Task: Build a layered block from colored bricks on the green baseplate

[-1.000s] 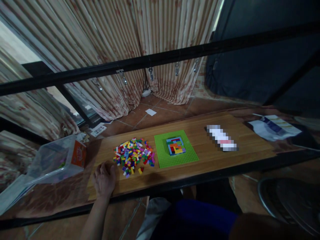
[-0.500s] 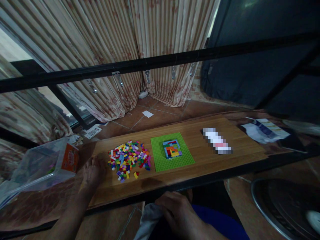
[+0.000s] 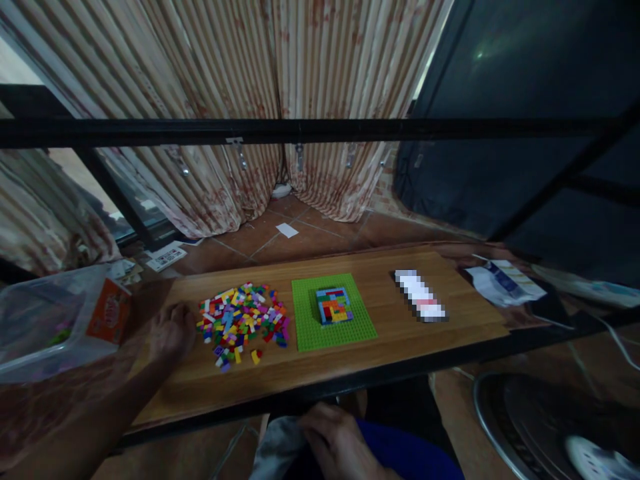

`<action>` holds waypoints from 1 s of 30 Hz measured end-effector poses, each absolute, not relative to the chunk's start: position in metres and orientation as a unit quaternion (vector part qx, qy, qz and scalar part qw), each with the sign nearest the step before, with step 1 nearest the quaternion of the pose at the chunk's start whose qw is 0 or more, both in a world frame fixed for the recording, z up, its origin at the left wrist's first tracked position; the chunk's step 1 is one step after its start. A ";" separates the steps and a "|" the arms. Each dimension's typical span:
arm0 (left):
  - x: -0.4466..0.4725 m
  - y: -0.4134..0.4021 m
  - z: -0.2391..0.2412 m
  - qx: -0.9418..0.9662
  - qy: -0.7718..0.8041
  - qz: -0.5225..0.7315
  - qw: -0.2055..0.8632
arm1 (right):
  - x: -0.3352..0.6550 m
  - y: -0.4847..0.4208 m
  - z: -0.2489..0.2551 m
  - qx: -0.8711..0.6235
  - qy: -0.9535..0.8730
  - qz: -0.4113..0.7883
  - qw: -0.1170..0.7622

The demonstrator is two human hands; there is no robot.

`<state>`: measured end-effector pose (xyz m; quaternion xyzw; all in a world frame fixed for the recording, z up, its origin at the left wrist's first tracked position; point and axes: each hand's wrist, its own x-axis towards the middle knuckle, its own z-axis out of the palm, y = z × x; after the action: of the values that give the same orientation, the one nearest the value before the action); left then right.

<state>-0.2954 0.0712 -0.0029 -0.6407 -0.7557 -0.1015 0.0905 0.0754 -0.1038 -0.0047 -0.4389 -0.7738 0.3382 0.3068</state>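
Observation:
My left hand [image 3: 171,331] rests on the wooden board [image 3: 320,370] just left of a heap of several small coloured bricks [image 3: 243,322]; its fingers look curled and I cannot make out anything in them. Right of the heap lies a green baseplate [image 3: 332,329] with a small block of red, orange, yellow and blue bricks [image 3: 333,305] built on it. My right hand [image 3: 336,440] lies below the board's front edge on grey cloth at my lap, fingers bent over the cloth.
A clear plastic tub [image 3: 47,320] with an orange label [image 3: 107,311] stands left of the board. A blurred white strip [image 3: 420,295] lies right of the baseplate, a paper packet [image 3: 505,283] farther right. A black bar [image 3: 320,130] crosses above; striped curtains [image 3: 250,100] hang behind. A round dark object [image 3: 540,427] sits bottom right.
The view has shifted, so everything sits lower and farther left. My right hand has come into view at my lap. My left hand stays beside the brick heap.

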 end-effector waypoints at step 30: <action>-0.294 0.070 -0.006 -0.625 -0.764 -0.140 0.084 | 0.130 0.010 0.064 -0.520 -0.427 0.431 0.602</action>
<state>-0.2936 0.0704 -0.0057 -0.6247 -0.7637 -0.1401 0.0837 0.1298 0.0099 0.0644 -0.5198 -0.4272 0.4306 0.6016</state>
